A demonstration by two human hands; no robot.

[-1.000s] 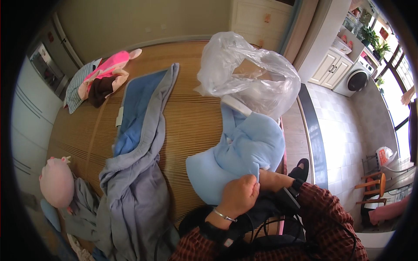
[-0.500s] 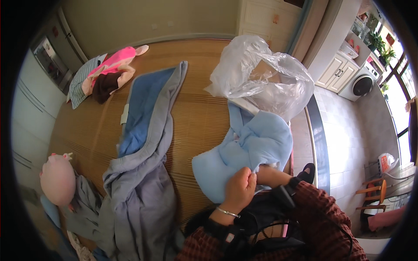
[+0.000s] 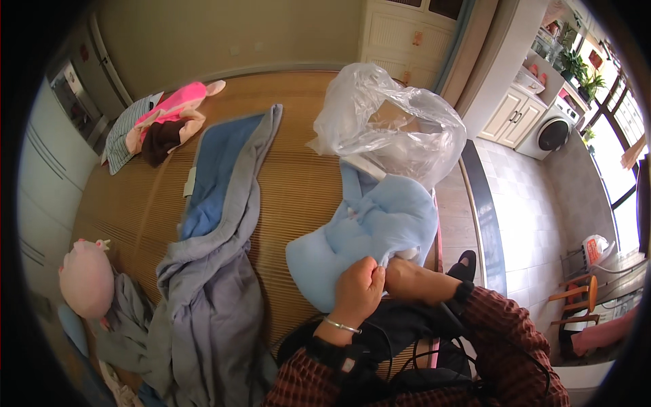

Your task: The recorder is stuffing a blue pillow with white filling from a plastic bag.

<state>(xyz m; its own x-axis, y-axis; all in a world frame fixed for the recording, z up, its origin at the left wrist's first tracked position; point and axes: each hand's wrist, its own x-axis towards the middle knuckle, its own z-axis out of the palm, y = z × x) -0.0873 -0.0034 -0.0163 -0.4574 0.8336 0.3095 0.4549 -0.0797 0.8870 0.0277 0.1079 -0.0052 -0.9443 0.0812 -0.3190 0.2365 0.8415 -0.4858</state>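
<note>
A puffy light blue cushion with a dimpled middle lies on the slatted mat, close to me. My left hand is closed on a pinched fold at its near edge, thumb on top. Right beside it, my right hand reaches in from the right against the same edge; its fingers are hidden by the cloth and the left hand. A small whitish patch shows at the edge above the right hand. Behind the cushion sits a crumpled clear plastic bag, touching its far end.
The bamboo-like mat spreads under everything. A grey and blue blanket stretches along the left, beside a pink plush toy. Pink and striped cloth items lie far left. Dark cables hang below my hands. Tiled floor is at right.
The whole view has shifted slightly, so things sit a little further left. My right hand has drawn back a little from the cushion's edge and shows more of its back. The left keeps its hold.
</note>
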